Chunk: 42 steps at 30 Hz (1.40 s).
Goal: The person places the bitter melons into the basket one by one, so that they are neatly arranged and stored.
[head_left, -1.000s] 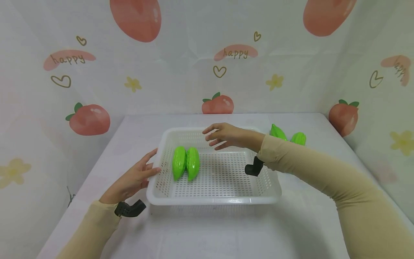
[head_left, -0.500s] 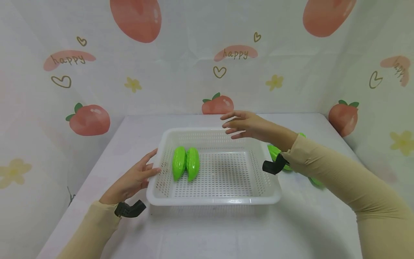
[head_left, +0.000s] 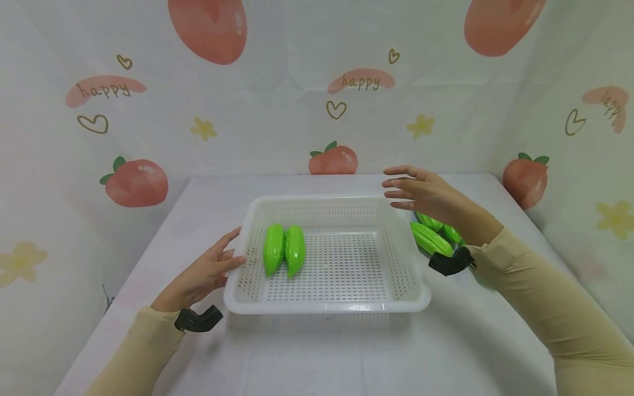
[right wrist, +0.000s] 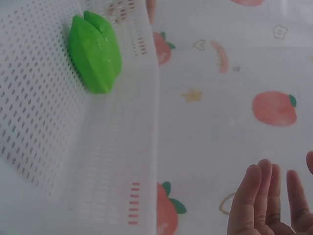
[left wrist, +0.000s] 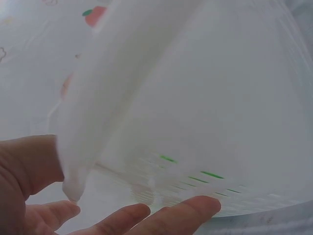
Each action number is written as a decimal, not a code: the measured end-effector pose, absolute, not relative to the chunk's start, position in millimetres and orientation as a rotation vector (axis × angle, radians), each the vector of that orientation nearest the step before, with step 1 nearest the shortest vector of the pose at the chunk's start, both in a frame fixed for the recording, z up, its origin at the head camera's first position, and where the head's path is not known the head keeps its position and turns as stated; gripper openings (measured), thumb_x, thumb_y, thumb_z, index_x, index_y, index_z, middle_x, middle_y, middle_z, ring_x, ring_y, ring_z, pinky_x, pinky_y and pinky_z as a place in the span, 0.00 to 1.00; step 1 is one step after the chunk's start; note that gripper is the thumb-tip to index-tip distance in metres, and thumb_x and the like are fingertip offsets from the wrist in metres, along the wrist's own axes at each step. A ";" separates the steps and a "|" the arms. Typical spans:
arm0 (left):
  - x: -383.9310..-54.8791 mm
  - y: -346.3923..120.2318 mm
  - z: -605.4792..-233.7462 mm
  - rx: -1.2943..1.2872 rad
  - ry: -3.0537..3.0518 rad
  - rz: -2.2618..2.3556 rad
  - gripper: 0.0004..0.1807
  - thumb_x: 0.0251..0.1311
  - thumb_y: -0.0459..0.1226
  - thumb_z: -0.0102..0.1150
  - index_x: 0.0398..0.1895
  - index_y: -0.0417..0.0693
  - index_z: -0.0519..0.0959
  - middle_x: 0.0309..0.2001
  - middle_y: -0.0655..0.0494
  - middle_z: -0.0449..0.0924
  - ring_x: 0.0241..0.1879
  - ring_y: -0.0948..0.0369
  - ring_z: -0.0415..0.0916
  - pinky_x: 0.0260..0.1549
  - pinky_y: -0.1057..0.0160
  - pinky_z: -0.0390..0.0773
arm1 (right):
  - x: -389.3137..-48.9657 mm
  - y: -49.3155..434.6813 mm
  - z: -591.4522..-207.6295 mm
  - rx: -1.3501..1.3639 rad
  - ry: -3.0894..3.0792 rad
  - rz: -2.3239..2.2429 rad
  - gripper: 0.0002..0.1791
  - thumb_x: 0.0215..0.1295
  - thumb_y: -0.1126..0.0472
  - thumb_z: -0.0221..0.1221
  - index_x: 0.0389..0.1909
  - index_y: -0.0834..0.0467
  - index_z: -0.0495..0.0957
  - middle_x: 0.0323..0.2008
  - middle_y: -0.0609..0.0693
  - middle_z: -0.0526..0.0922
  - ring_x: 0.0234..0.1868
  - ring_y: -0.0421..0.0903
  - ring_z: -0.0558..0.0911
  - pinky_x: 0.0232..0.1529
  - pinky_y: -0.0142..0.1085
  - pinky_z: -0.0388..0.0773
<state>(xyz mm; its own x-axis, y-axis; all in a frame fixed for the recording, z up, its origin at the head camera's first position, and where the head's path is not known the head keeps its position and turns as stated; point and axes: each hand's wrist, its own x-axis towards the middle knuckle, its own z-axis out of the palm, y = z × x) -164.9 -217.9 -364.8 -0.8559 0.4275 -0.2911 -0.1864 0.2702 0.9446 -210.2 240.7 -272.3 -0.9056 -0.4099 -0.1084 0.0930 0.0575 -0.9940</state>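
- A peach-printed white backdrop (head_left: pixel 277 121) is hanging behind the white tabletop (head_left: pixel 297 357).
- 2 ridged green fruits (head_left: pixel 274 249) are lying side by side inside the white perforated basket (head_left: pixel 327 308), at its left.
- The left hand (head_left: pixel 208 269) is gripping the basket's left rim.
- The right hand (head_left: pixel 431 195), fingers extended, is holding nothing near loose green fruits (head_left: pixel 431 239) outside.

Bare right hand (head_left: pixel 428 192) shifted rightward from above the white, rectangular, perforated plastic basket (head_left: pixel 324 308).
It has been brought to the far right corner — and glossy, green, ribbed, elongated fruits (head_left: pixel 431 239) outside, earlier covered by the beige fabric sleeve (head_left: pixel 545 302), are now exposed.
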 end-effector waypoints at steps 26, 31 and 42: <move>-166.1 -217.6 -366.7 0.223 2.039 1.642 0.45 0.69 0.39 0.54 0.78 0.64 0.35 0.65 0.36 0.66 0.50 0.51 0.79 0.47 0.52 0.80 | -167.7 343.3 -330.3 -0.459 1.958 -2.512 0.18 0.72 0.73 0.45 0.57 0.56 0.73 0.47 0.48 0.82 0.46 0.41 0.84 0.46 0.30 0.80; -166.6 -218.5 -366.3 0.218 2.053 1.631 0.46 0.68 0.40 0.55 0.78 0.65 0.35 0.65 0.37 0.66 0.51 0.50 0.79 0.48 0.52 0.80 | -159.5 355.3 -343.4 -0.466 1.970 -2.596 0.20 0.70 0.76 0.45 0.57 0.58 0.74 0.47 0.49 0.82 0.46 0.40 0.84 0.46 0.28 0.80; -166.3 -218.9 -366.6 0.213 2.047 1.627 0.46 0.68 0.41 0.55 0.77 0.66 0.36 0.65 0.38 0.66 0.52 0.51 0.79 0.49 0.53 0.79 | -132.8 384.2 -376.6 -0.229 2.468 -2.282 0.26 0.69 0.73 0.50 0.62 0.45 0.71 0.50 0.33 0.78 0.49 0.25 0.77 0.47 0.15 0.67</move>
